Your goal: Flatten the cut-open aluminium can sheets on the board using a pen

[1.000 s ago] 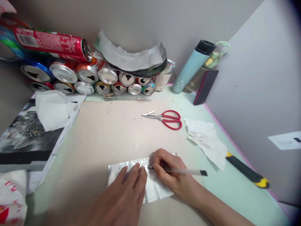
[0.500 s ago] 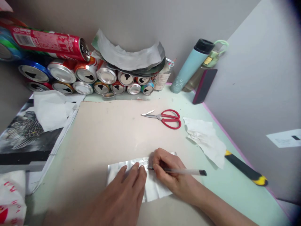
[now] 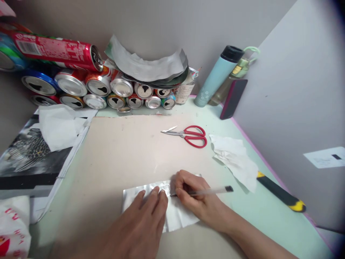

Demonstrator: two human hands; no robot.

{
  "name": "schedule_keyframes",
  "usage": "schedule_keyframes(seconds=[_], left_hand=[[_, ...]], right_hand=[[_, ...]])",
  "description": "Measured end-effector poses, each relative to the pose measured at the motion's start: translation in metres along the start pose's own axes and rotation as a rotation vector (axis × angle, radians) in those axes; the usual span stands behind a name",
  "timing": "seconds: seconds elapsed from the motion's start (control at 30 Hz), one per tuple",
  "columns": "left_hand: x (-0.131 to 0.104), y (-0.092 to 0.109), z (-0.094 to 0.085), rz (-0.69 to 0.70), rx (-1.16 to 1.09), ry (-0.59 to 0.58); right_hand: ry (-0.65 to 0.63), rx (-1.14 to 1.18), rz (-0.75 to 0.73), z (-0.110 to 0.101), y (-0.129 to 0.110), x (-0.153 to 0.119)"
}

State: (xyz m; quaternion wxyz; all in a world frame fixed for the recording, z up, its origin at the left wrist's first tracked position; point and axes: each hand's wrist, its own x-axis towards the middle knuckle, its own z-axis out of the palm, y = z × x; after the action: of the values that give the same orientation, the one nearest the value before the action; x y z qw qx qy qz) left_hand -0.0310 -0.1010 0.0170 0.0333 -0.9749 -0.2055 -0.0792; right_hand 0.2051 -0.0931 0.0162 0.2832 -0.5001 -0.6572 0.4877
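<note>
A silvery metal sheet lies on the beige board near the front. My left hand rests flat on its left part, fingers spread a little and holding nothing. In my right hand is a clear pen with a black end, its tip down at the sheet's upper middle; the fingers wrap round it and hide part of the barrel. Beyond the hands lie red-handled scissors, with a thin silvery sliver beside the blades.
Stacked drink cans and curved metal sheets stand at the back. A blue bottle and a dark phone-like slab lean at the right. Crumpled tissue touches a black-yellow handle. Magazine at left.
The free end of the pen has tipped slightly up and to the left in my right hand. My left hand and the metal sheet look unmoved.
</note>
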Motion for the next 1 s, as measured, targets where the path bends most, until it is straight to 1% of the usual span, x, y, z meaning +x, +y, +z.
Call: schedule_keyframes(seconds=[0.07, 0.13, 0.23, 0.3, 0.37, 0.47, 0.6, 0.73, 0.87, 0.93, 1.0], left_hand=[[0.000, 0.000, 0.001, -0.001, 0.002, 0.003], [0.000, 0.001, 0.001, -0.006, 0.006, -0.009], [0.001, 0.003, 0.001, -0.024, 0.013, 0.012], [0.001, 0.003, 0.001, -0.032, 0.020, 0.019], [0.002, 0.002, 0.003, -0.018, 0.023, 0.016], [0.001, 0.002, 0.006, -0.025, 0.012, 0.025], [-0.001, 0.003, 0.008, -0.022, -0.003, -0.006], [-0.002, 0.004, 0.010, -0.044, 0.000, 0.013], [-0.002, 0.004, 0.008, -0.023, -0.025, 0.005], [-0.002, 0.003, 0.006, -0.022, -0.022, -0.010], [-0.001, 0.003, 0.003, -0.022, -0.012, -0.029]], right_hand=[[0.042, 0.164, 0.047, -0.003, 0.005, 0.002], [0.121, 0.355, 0.101, -0.006, 0.010, 0.004], [0.231, 0.646, 0.171, -0.012, 0.016, 0.011], [0.268, 0.801, 0.174, -0.016, 0.017, 0.015], [0.281, 0.886, 0.155, -0.019, 0.016, 0.018], [0.290, 0.925, 0.140, -0.020, 0.016, 0.020], [0.300, 0.933, 0.138, -0.020, 0.018, 0.020], [0.297, 0.902, 0.136, -0.020, 0.017, 0.020], [0.266, 0.879, 0.156, -0.020, 0.017, 0.018], [0.242, 0.829, 0.172, -0.018, 0.018, 0.015], [0.209, 0.701, 0.167, -0.014, 0.018, 0.012]])
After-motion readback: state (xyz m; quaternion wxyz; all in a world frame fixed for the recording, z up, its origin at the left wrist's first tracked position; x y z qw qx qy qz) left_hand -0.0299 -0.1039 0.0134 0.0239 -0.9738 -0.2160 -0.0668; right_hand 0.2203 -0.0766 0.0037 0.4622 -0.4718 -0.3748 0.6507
